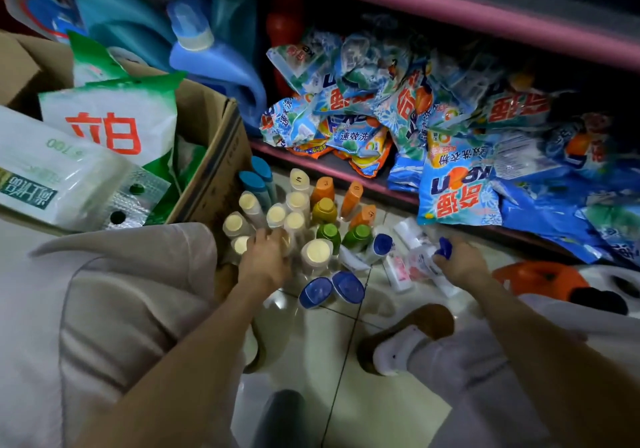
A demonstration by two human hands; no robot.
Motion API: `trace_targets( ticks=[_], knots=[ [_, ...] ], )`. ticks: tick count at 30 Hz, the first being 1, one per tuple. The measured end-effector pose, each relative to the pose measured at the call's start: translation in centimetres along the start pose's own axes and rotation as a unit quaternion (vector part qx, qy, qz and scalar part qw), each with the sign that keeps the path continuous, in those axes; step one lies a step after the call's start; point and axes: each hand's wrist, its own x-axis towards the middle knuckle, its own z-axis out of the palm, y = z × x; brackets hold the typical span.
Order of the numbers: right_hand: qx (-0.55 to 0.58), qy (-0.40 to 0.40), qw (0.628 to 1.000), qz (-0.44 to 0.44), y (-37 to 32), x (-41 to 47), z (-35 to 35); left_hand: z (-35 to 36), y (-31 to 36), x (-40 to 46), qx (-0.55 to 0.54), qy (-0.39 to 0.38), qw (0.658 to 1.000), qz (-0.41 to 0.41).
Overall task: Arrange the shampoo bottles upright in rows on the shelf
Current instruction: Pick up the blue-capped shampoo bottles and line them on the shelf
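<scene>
Bottles gathered on the floor below a crowded shelf

Pale floor tiles (349, 340) in front of a pink-edged shelf (346, 170) carried the shampoo bottles, none of which stood on the shelf itself. A tight cluster of cream-capped bottles (277, 215) stood upright just beside a cardboard box (211, 157), with orange bottles (322, 189) and green-capped bottles (329, 233) next to them and two blue-capped bottles (332, 290) nearest the person. They looked sorted by cap colour, probably so each kind could go up as its own row. To the right, several white bottles (398, 271) lay on their sides, not yet stood up.

The left hand (265, 260) reached into the cream-capped cluster, fingers curled over one bottle's top; whether it truly gripped that bottle or only rested on it could not be told. The right hand (460, 262) held a white bottle with a blue cap (427, 259), tilted, fingers wrapped round it, seemingly lifted from the fallen ones to be set upright.

Outward from there, the shelf was heaped with detergent bags (457, 157), which likely explained why the bottles waited on the floor. Blue detergent jugs (214, 60) stood behind the box, which held white and green packets (110, 118)
</scene>
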Motion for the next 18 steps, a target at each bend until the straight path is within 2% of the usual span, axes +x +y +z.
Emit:
trace_targets(
  ticks=[5, 9, 12, 18],
  knots=[
    [-0.017, 0.046, 0.999, 0.012, -0.4, 0.0, 0.8, 0.1, 0.9, -0.3, 0.027, 0.051, 0.998, 0.03],
    [-0.064, 0.087, 0.994, -0.031, -2.0, -1.4, -0.8, -0.6, 4.1, -0.9, -0.076, 0.086, 0.988, 0.1],
    [-0.1, 0.104, 0.985, -0.099, -3.6, -3.3, -4.1, -1.1, 7.3, -1.3, -0.168, 0.039, 0.972, 0.16],
    [-0.1, 0.101, 0.959, -0.245, -6.6, -9.4, -11.7, -2.2, 12.0, -2.0, -0.25, -0.099, 0.937, 0.224]
  ],
)
